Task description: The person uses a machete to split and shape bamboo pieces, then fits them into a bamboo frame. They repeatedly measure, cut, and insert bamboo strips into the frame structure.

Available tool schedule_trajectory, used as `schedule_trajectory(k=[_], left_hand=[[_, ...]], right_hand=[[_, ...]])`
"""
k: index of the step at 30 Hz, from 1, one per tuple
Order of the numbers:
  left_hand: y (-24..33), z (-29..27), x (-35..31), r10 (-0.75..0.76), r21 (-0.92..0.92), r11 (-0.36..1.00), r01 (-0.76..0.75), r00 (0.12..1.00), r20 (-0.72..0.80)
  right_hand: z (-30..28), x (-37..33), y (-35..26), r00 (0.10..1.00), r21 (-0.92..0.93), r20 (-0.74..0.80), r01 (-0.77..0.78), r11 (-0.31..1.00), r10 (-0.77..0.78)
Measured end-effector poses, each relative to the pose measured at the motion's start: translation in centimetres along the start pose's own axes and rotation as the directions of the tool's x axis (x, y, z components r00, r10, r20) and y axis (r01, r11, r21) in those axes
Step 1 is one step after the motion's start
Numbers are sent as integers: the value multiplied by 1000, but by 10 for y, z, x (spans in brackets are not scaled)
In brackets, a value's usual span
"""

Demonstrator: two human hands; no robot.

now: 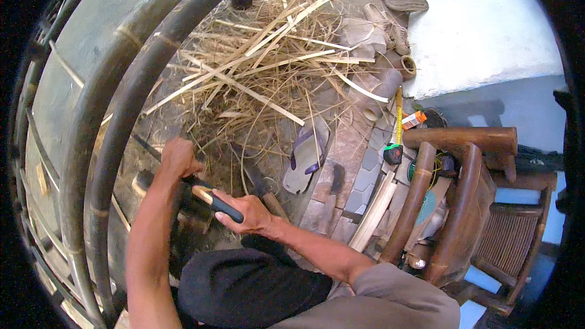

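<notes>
My right hand (247, 214) is wrapped round the tan and black handle (207, 195) of a tool, in front of my knees. The tool's working end is dark and partly hidden, so I cannot tell its kind. My left hand (178, 159) is closed just beyond the handle's far end. A dark narrow strip (146, 147) runs out past it to the upper left; whether it belongs to the tool does not show. Under my hands is a dark, rounded block (186, 222), partly covered by my forearm.
Curved bamboo rails (116, 85) rise close on the left. A heap of pale bamboo strips and shavings (262, 67) covers the floor ahead, with a sandal (306, 155) before it. At right are a tape measure (393, 153), a knife (332, 195) and a bamboo chair (475, 207).
</notes>
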State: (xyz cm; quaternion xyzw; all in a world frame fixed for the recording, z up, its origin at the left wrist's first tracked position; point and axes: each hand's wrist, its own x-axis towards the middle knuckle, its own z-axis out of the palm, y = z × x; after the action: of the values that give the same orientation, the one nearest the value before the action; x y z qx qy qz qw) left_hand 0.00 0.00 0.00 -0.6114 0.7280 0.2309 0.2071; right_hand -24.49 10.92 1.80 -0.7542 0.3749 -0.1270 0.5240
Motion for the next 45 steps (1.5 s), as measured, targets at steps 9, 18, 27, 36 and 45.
schedule_trajectory(k=[9, 18, 27, 36, 45], left_hand=[[-8, 19, 2, 0, -98, 995, -4, 999, -45], [-11, 11, 3, -14, -112, 994, 12, 1000, -22], [-14, 22, 12, -2, -26, 1000, 1, 999, -37], [-14, 14, 8, -2, -61, 998, -5, 994, -111], [-18, 22, 10, 42, -33, 998, -49, 981, -189]], right_hand=[[-63, -139, -7, 999, -4, -32, -19, 1000, 19], [-2, -31, 2, 991, 19, -114, 79, 997, -76], [-34, -76, 10, 998, 24, -32, 49, 998, -49], [-30, -78, 3, 963, -71, -168, 201, 977, -211], [5, 10, 1, 962, 30, -206, 188, 982, -178]])
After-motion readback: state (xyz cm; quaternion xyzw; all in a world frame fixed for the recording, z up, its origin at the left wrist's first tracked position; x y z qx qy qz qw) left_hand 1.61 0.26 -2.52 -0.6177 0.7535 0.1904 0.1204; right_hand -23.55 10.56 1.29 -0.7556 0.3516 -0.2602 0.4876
